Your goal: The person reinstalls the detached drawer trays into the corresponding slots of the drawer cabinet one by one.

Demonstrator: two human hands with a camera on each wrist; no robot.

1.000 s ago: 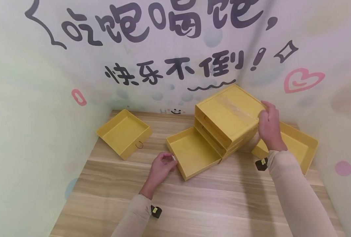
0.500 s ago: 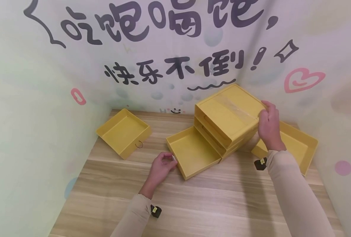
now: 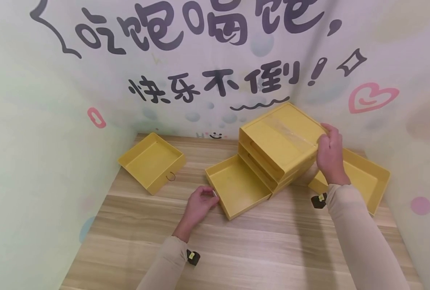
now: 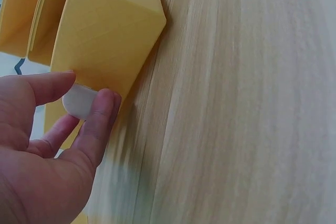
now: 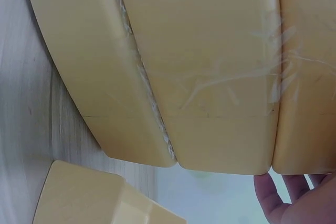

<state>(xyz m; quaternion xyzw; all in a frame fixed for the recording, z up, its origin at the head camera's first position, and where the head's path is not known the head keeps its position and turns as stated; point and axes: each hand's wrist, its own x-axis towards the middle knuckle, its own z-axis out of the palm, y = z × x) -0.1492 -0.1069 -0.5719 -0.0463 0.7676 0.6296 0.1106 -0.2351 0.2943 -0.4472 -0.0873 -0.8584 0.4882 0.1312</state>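
The left hand point(image 3: 201, 204) pinches a white rounded knob point(image 4: 80, 101) on a shallow yellow rectangular drawer point(image 3: 241, 185) jutting toward it from the lowest tier of a yellow 3-tier box cabinet point(image 3: 281, 139); well apart, the right hand point(image 3: 329, 155) grips the cabinet's upper edge; an open yellow tray point(image 3: 151, 163) lies on the wood-grain table point(image 3: 258, 249) beyond the left hand, a 2nd yellow tray point(image 3: 365, 177) beside the right
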